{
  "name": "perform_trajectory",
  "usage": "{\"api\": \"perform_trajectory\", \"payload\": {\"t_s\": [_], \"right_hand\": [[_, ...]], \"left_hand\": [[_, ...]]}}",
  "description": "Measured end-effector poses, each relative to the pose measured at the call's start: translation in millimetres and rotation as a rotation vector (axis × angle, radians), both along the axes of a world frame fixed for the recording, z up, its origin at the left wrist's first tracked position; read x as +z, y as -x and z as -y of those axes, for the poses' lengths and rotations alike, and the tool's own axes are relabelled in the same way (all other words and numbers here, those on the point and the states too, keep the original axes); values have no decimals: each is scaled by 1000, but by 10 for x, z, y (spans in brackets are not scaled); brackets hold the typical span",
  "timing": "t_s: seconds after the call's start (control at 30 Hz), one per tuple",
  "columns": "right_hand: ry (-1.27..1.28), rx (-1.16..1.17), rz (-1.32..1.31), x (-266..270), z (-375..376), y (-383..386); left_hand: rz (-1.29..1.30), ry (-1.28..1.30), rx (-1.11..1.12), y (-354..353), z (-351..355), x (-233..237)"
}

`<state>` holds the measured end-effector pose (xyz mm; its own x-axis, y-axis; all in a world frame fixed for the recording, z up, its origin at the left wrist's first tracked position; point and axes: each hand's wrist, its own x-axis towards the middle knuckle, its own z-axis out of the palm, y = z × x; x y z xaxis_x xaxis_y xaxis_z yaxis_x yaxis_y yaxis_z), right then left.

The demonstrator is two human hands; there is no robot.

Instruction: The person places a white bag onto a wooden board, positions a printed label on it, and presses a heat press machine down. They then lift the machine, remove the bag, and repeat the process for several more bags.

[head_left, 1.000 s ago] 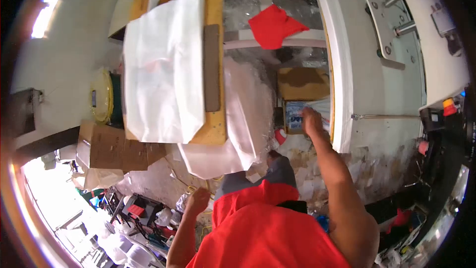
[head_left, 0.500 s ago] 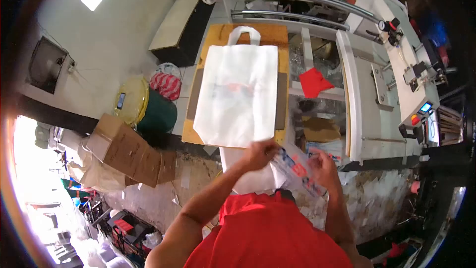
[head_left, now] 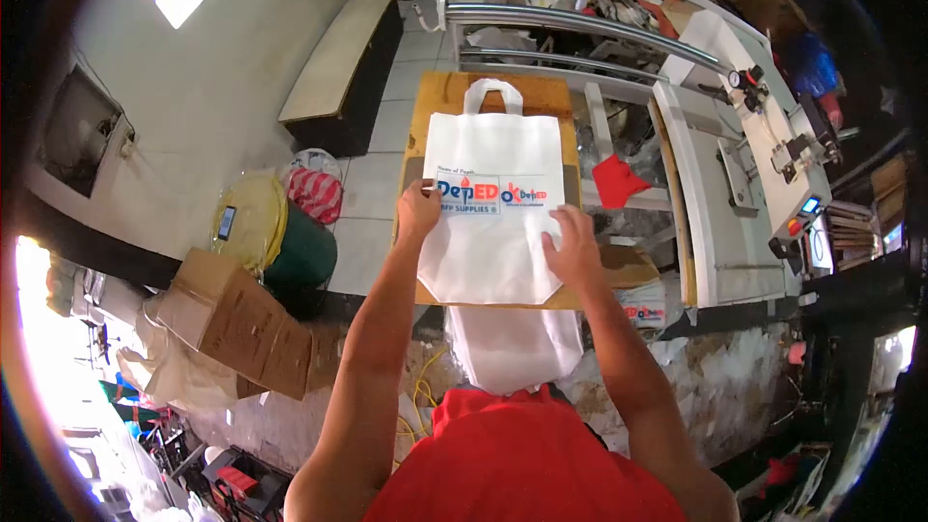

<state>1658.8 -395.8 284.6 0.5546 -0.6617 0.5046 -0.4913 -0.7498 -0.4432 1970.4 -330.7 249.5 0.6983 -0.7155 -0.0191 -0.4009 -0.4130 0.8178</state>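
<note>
A white tote bag with its handle loop at the far end lies flat on a wooden board. Across its middle rests a printed film with blue and red "DepED" lettering, a "Name of Pupil" line along the top. My left hand pinches the left end of the film by the bag's edge. At the right end, my right hand has its fingers spread and lightly bent, touching the bag's right side. More white bags hang below the board's near edge.
To the right stands a white heat press frame with a gauge and a lit panel. A red cloth lies on its rail. Metal bars cross behind the board. At left are a green drum and cardboard boxes.
Both hands have moved forward from near my body, carrying the film, which now lies on the bag. My right hand has loosened from it. The view has shifted slightly.
</note>
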Motion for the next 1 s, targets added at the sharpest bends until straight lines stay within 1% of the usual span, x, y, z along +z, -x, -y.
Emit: {"api": "perform_trajectory", "payload": {"t_s": [0.03, 0.1, 0.13, 0.2, 0.23, 0.33, 0.37, 0.43, 0.5, 0.67, 0.73, 0.77, 0.8, 0.83, 0.87, 0.9, 0.93, 1.0], "right_hand": [[3, -1, -3, -54, 9, -94], [53, 18, -121, -151, 48, -239], [57, 19, -120, -220, 72, -273], [26, -8, -239, -342, 89, -277], [27, -9, -240, -338, 79, -273], [22, -5, -231, -363, 58, -255], [25, -7, -240, -382, 74, -260], [36, -7, -247, -361, 94, -280], [-3, -5, -264, -305, 68, -263], [12, -14, -208, -330, 73, -251], [11, -22, -173, -252, 48, -181], [-15, -39, -88, -138, 6, -115], [-38, -56, -2, -13, -28, -43], [-26, -60, 31, 137, -45, 90], [-18, -63, 61, 273, -69, 276], [2, -110, 80, 385, -98, 494], [25, -161, 98, 478, -86, 731], [92, -306, 76, 631, 9, 1305]], "left_hand": [[-3, 3, -1, 7, -24, 5], [144, 101, 22, 71, -106, 64], [145, 105, 23, 71, -176, 87], [537, 186, -91, 104, -353, 98], [536, 187, -92, 133, -422, 110], [504, 1, -228, 214, -617, 107], [504, 3, -225, 229, -650, 78], [597, -70, -260, 245, -666, 35], [598, -82, -262, 249, -667, 12], [620, -81, -268, 237, -670, -69], [535, 132, -240, 131, -686, -185], [537, 136, -242, 69, -728, -253], [471, 217, -136, -1, -793, -317], [403, 297, -29, -60, -865, -371], [403, 300, -29, -99, -962, -433], [329, 239, 16, -118, -1063, -491], [254, 182, 58, -131, -1147, -546], [191, 75, 55, -90, -1214, -668]]}}
